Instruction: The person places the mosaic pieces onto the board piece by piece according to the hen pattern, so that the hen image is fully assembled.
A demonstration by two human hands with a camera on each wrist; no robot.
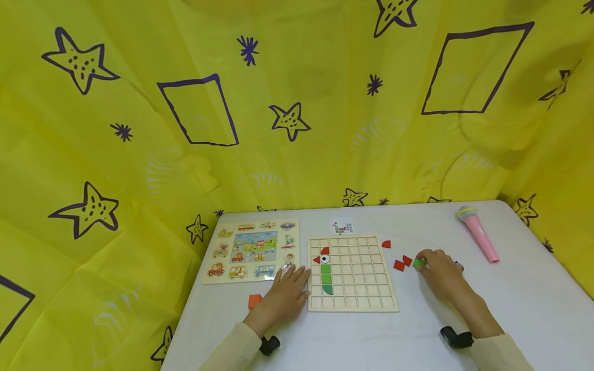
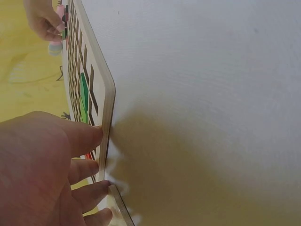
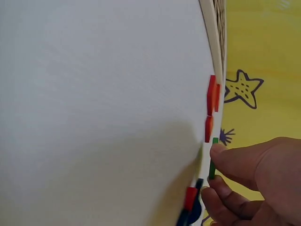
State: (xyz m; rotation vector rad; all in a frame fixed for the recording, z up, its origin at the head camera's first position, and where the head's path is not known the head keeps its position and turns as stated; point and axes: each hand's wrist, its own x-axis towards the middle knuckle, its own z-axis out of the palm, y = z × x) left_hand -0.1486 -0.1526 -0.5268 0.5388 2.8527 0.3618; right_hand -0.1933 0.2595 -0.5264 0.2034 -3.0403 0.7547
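A wooden grid board point(image 1: 357, 273) lies on the white table, with a red quarter-circle, a red triangle, an eye piece and several green pieces point(image 1: 326, 278) in its left columns. My left hand point(image 1: 290, 293) rests at its left edge; in the left wrist view the thumb point(image 2: 87, 139) touches the rim and the fingers are relaxed. Right of the board, my right hand point(image 1: 441, 273) pinches a green tile point(image 3: 213, 157) between thumb and fingertips, close to the tabletop. Red pieces point(image 1: 399, 265) lie just left of that hand. Blue and red pieces point(image 3: 190, 200) are partly hidden beside its fingers.
A picture puzzle board point(image 1: 213, 257) with vehicles lies at the left, and an orange-red block point(image 1: 254, 300) sits by the left forearm. Behind the grid board is a small pattern card point(image 1: 342, 226). A pink toy microphone point(image 1: 480, 237) lies far right. Yellow curtain point(image 1: 297, 170) surrounds the table.
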